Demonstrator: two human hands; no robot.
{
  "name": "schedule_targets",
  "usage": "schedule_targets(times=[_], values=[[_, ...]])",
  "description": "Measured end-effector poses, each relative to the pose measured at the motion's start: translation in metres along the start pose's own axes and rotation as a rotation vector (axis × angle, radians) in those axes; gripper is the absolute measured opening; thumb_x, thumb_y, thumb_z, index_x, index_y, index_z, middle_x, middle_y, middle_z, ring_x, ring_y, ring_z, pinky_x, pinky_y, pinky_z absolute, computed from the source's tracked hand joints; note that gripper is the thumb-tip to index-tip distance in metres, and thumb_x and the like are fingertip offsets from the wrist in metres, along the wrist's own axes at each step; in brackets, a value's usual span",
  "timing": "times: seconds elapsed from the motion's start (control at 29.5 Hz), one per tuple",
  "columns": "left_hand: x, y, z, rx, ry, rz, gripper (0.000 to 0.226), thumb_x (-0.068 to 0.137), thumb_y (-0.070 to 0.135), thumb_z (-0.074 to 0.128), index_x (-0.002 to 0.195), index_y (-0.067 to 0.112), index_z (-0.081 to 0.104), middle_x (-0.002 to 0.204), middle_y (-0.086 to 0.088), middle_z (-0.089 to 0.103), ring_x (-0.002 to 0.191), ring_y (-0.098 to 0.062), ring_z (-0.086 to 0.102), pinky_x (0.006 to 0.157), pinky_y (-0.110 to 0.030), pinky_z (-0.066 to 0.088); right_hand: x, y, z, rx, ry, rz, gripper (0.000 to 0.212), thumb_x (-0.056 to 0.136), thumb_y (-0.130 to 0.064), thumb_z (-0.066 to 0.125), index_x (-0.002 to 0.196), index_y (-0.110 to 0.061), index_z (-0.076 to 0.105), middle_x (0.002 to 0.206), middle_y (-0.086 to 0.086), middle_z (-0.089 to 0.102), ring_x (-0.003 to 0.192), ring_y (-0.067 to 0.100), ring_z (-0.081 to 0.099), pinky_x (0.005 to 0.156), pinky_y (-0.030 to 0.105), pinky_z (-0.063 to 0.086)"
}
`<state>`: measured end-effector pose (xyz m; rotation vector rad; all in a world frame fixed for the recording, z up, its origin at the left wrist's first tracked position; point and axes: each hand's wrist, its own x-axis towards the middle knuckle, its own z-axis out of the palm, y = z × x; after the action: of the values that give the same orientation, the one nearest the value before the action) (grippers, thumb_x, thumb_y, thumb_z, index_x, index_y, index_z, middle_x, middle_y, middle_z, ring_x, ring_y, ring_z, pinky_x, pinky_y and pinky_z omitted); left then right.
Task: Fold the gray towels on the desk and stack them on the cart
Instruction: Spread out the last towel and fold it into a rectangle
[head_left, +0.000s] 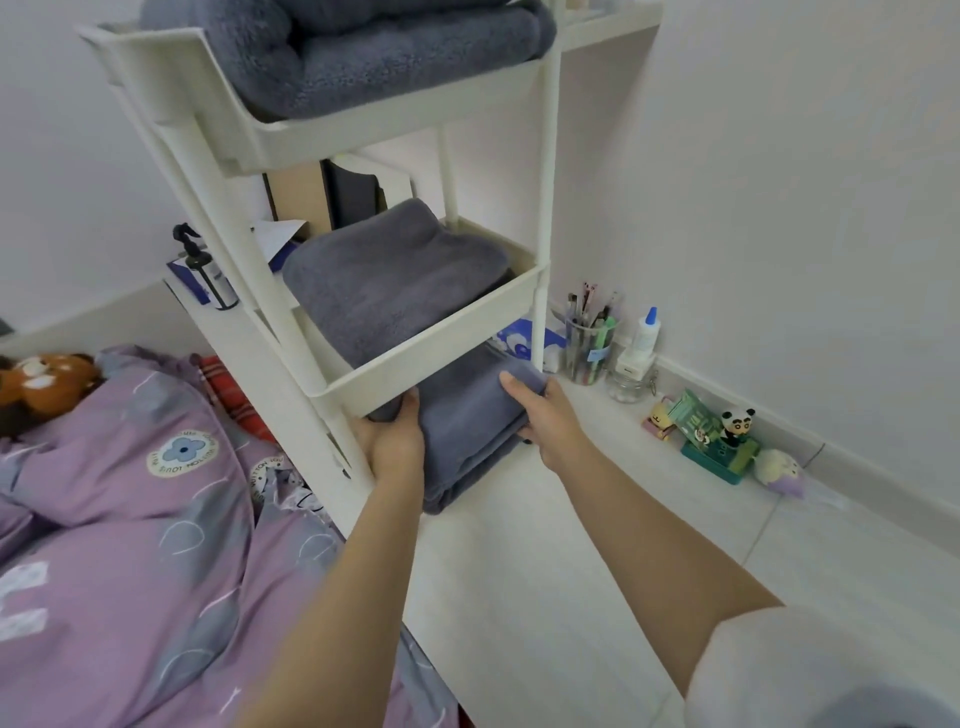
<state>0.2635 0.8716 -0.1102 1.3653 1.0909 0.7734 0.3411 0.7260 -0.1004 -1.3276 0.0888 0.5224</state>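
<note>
I've got both hands on a folded gray towel, and it sits low at the front of the white cart, its far end tucked under the middle tray and its near end sticking out over the white desk. My left hand has its grip on the towel's left edge, fingers curled round it with the thumb on top; my right hand holds the right edge, thumb lying across the top fold and fingers wrapped under. Whether the towel already rests on the cart's lowest level I cannot tell, the tray above hides that part. The middle tray holds another folded gray towel, filling most of it, and the top tray carries a bulkier gray towel stack. Beyond the cart's right post, along the wall, I see a pen cup, a white glue bottle, a small glass jar and a panda figure on a green box. To my left lies a bed with a purple patterned duvet, and a black pump bottle stands behind the cart's left side.
</note>
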Motion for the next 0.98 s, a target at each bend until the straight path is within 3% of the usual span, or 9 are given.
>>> schedule_targets(times=[0.1, 0.27, 0.34, 0.44, 0.58, 0.75, 0.85, 0.92, 0.98], values=[[0.009, -0.031, 0.003, 0.123, -0.039, -0.065, 0.096, 0.052, 0.077, 0.062, 0.133, 0.033, 0.037, 0.136, 0.002, 0.053, 0.126, -0.028, 0.049, 0.107, -0.044, 0.037, 0.008, 0.021, 0.002, -0.188, 0.153, -0.004, 0.053, 0.080, -0.027, 0.074, 0.123, -0.017, 0.044, 0.124, 0.006, 0.055, 0.106, 0.023, 0.054, 0.095, 0.041, 0.048], [0.017, -0.036, 0.005, 0.186, 0.006, -0.087, 0.105, 0.051, 0.083, 0.057, 0.138, 0.030, 0.032, 0.140, -0.002, 0.048, 0.128, -0.031, 0.046, 0.107, -0.047, 0.036, 0.013, 0.023, 0.007, -0.329, 0.169, -0.059, 0.058, 0.083, -0.028, 0.070, 0.131, -0.015, 0.041, 0.131, 0.008, 0.053, 0.116, 0.029, 0.052, 0.096, 0.037, 0.047], [0.010, -0.030, 0.003, 0.264, 0.028, -0.057, 0.102, 0.064, 0.077, 0.055, 0.145, 0.023, 0.023, 0.147, -0.011, 0.038, 0.133, -0.036, 0.037, 0.110, -0.049, 0.030, 0.012, 0.020, 0.009, -0.367, 0.171, -0.070, 0.062, 0.084, -0.032, 0.069, 0.134, -0.014, 0.039, 0.134, 0.009, 0.051, 0.119, 0.030, 0.051, 0.096, 0.036, 0.046], [-0.023, -0.009, -0.003, 0.477, 0.011, 0.228, 0.079, 0.088, 0.044, 0.051, 0.148, 0.005, 0.018, 0.152, -0.022, 0.021, 0.139, -0.039, 0.022, 0.114, -0.047, 0.021, 0.009, 0.022, 0.009, -0.363, 0.152, -0.038, 0.071, 0.083, -0.042, 0.067, 0.140, -0.015, 0.033, 0.137, 0.009, 0.048, 0.121, 0.029, 0.050, 0.099, 0.039, 0.046], [-0.067, -0.008, 0.000, 0.719, -0.124, 0.597, 0.064, 0.088, 0.024, 0.056, 0.145, 0.008, 0.033, 0.156, -0.018, 0.017, 0.145, -0.032, 0.011, 0.116, -0.048, 0.004, -0.004, 0.024, -0.004, -0.301, 0.095, -0.045, 0.070, 0.085, -0.045, 0.063, 0.141, -0.017, 0.032, 0.140, 0.011, 0.045, 0.118, 0.027, 0.053, 0.098, 0.046, 0.047], [-0.113, -0.009, 0.017, 0.806, -0.417, 0.685, 0.047, 0.092, 0.020, 0.048, 0.138, 0.011, 0.044, 0.154, -0.012, 0.025, 0.146, -0.024, 0.011, 0.114, -0.041, -0.014, -0.046, 0.026, -0.046, -0.262, 0.213, -0.076, 0.054, 0.092, -0.037, 0.056, 0.138, -0.016, 0.038, 0.133, 0.009, 0.048, 0.111, 0.024, 0.056, 0.086, 0.034, 0.052], [-0.153, -0.009, 0.035, 0.688, -0.647, 0.684, 0.035, 0.093, 0.018, 0.048, 0.126, 0.014, 0.056, 0.136, -0.005, 0.052, 0.132, -0.021, 0.039, 0.119, -0.044, 0.010, -0.086, 0.022, -0.093, -0.264, 0.373, -0.172, 0.039, 0.093, -0.032, 0.055, 0.128, -0.016, 0.047, 0.117, 0.003, 0.056, 0.101, 0.023, 0.061, 0.081, 0.034, 0.052], [-0.185, -0.013, 0.046, 0.588, -0.848, 0.601, 0.028, 0.094, 0.016, 0.045, 0.117, 0.016, 0.061, 0.120, 0.001, 0.063, 0.115, -0.016, 0.055, 0.104, -0.032, 0.037, -0.116, 0.022, -0.129, -0.313, 0.484, -0.216, 0.031, 0.094, -0.030, 0.054, 0.123, -0.018, 0.050, 0.103, -0.005, 0.059, 0.093, 0.022, 0.064, 0.081, 0.036, 0.052], [-0.223, -0.018, 0.058, 0.533, -1.040, 0.541, 0.026, 0.095, 0.014, 0.043, 0.109, 0.017, 0.064, 0.108, 0.003, 0.067, 0.103, -0.013, 0.061, 0.088, -0.025, 0.046, -0.150, 0.024, -0.169, -0.349, 0.607, -0.235, 0.025, 0.094, -0.027, 0.053, 0.118, -0.019, 0.052, 0.096, -0.007, 0.060, 0.086, 0.021, 0.065, 0.077, 0.036, 0.052]])
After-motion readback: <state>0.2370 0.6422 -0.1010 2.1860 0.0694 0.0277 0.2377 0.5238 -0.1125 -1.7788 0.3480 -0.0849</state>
